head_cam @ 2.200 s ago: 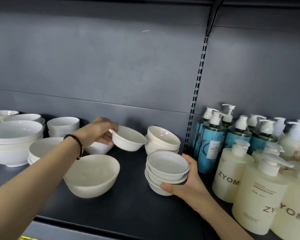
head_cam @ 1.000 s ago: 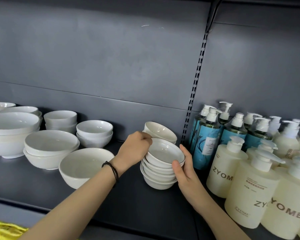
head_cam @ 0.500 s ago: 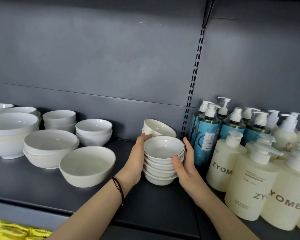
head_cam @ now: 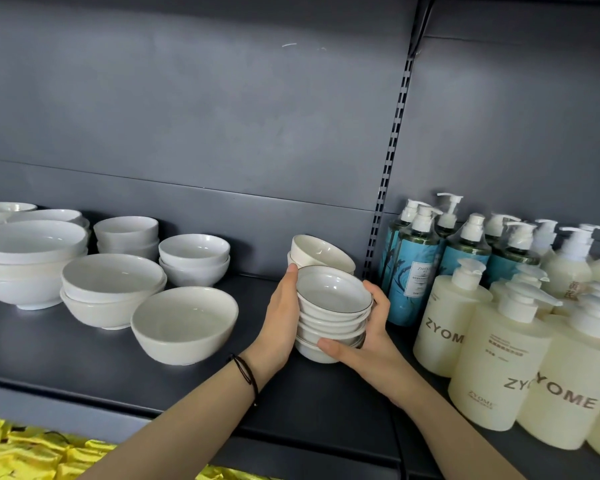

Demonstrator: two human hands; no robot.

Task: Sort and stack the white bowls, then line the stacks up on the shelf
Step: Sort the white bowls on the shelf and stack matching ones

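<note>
Squaring a stack: the left hand [head_cam: 280,320] and right hand [head_cam: 368,336] clasp the stack of small bowls [head_cam: 332,311] from opposite sides, near the front of the shelf [head_cam: 84,362]. Press evenly, keep rims level, and avoid the pump bottles [head_cam: 444,317] alongside.

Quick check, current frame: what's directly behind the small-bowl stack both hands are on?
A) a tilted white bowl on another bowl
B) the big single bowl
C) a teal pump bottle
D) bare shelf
A: behind the stack of small bowls, held between the left hand and right hand, a tilted white bowl leans on another bowl against the back panel; the teal bottles stand off to the right.
</note>
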